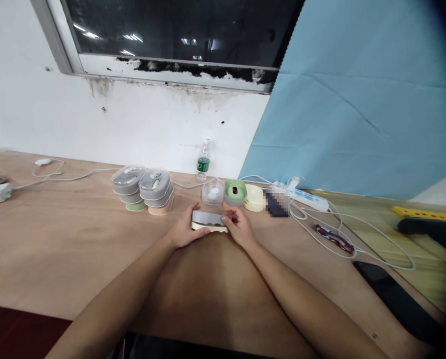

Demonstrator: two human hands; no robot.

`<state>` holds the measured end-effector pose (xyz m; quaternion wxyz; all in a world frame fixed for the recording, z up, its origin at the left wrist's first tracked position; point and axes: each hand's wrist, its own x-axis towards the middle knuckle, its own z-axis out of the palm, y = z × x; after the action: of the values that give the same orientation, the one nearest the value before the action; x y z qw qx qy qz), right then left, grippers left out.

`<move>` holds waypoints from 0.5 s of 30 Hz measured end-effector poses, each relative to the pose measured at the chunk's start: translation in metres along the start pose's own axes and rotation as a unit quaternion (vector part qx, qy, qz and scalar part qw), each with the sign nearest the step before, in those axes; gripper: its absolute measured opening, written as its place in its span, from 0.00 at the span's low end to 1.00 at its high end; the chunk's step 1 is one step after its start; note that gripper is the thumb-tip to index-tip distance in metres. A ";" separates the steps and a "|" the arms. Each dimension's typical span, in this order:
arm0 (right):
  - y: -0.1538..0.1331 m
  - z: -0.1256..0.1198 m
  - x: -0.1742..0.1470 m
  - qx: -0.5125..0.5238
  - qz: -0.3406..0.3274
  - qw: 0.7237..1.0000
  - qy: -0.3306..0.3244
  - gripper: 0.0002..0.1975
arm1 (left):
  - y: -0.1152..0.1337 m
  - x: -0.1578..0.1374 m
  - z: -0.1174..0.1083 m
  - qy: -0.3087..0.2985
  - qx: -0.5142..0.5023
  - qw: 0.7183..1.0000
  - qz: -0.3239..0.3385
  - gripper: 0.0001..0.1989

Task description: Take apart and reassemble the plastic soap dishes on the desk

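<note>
A dark window [185, 30] and a white wall [148, 119] stand behind my brown tabletop [69, 244]. In front of me, centred, I have a grey piece [207, 218] with a cream piece [216, 229] just below it. My left hand [182, 229] is clamped around their left end, thumb stretched along the cream edge and fingers spread from it to the far side of the grey. My right hand [241, 227] grips the grey's right end, thumb and bent fingertips close together. Beyond my hands sit a clear container [212, 198] with a white round shape showing in it, a green container [228, 189] with something dark brown in its middle, and a cream stack [256, 199]. To the left, two stacks of grey boxes [156, 190] wear translucent lids; I can't make out their contents.
</note>
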<state>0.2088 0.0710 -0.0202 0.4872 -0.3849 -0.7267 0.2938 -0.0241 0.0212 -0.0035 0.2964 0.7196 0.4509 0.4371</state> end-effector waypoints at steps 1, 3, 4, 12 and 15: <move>-0.001 0.000 0.000 0.003 -0.011 1.000 0.003 0.18 | -0.001 0.000 0.000 0.003 -0.008 1.000 -0.002 0.45; -0.003 -0.001 0.000 -0.005 -0.036 0.999 0.000 0.19 | -0.004 0.001 0.000 0.016 -0.024 0.999 -0.013 0.44; -0.005 -0.002 -0.001 -0.016 -0.047 0.999 -0.005 0.20 | -0.005 0.002 0.000 0.023 -0.033 0.999 -0.018 0.44; -0.011 -0.009 0.001 -0.080 -0.084 0.992 -0.044 0.21 | -0.010 0.003 0.001 0.048 -0.057 0.997 -0.011 0.45; -0.008 -0.009 0.002 -0.059 -0.055 0.996 -0.034 0.19 | -0.011 0.003 0.002 0.040 -0.062 0.997 -0.003 0.47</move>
<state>0.2149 0.0691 -0.0098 0.4546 -0.3622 -0.7786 0.2364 -0.0258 0.0286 -0.0121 0.3238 0.6804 0.4365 0.4916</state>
